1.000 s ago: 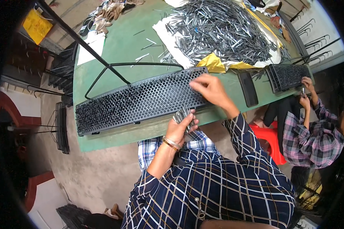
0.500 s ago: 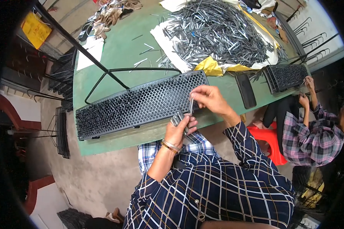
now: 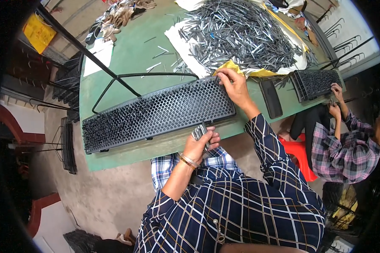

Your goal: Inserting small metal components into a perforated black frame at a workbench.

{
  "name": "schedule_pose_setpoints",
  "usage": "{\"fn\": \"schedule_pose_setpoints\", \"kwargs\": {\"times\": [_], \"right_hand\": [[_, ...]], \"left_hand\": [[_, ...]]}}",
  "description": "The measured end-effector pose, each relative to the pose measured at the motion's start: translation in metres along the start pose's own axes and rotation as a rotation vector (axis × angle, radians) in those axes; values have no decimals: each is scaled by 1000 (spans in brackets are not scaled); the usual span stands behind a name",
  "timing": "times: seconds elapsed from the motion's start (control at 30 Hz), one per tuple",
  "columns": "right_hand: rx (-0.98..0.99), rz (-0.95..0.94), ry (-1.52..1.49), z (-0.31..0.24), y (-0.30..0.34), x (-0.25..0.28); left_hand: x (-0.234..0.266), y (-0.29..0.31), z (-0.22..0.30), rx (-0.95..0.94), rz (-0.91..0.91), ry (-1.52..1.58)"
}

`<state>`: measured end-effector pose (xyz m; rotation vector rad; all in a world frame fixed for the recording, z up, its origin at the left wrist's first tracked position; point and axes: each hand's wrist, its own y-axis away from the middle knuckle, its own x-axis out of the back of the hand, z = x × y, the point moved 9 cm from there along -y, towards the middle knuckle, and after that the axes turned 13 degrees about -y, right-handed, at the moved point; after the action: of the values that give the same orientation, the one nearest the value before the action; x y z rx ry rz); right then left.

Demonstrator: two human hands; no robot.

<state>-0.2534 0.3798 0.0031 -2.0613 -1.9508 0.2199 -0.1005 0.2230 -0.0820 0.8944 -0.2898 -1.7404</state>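
A long black perforated tray lies slantwise on the green table, its left part thick with dark upright pieces and its right part showing mostly round holes. My left hand is closed round a bundle of slim grey metal rods, just below the tray's near edge. At the tray's far right corner my right hand is closed, thumb and forefinger together over the rim. Whatever sits between those fingertips is too small to make out. A large heap of similar rods lies behind on a white and yellow sack.
A dark phone lies right of the tray. A black metal frame stands behind it. Farther right, a co-worker's hands are at a smaller tray, near a red stool. Work gloves and paper lie back left.
My right hand has moved up and away from the left hand to the tray's far right corner. The tray has shifted slightly. My left hand still holds the rods.
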Motion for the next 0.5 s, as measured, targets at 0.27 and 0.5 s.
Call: {"fn": "schedule_pose_setpoints", "kwargs": {"times": [0.27,0.5], "right_hand": [[271,-125,241,-18,5,-12],[350,-91,341,-26,12,-16]], "left_hand": [[0,-1,-5,40,-62,39],[3,-1,-4,59,-46,34]]}}
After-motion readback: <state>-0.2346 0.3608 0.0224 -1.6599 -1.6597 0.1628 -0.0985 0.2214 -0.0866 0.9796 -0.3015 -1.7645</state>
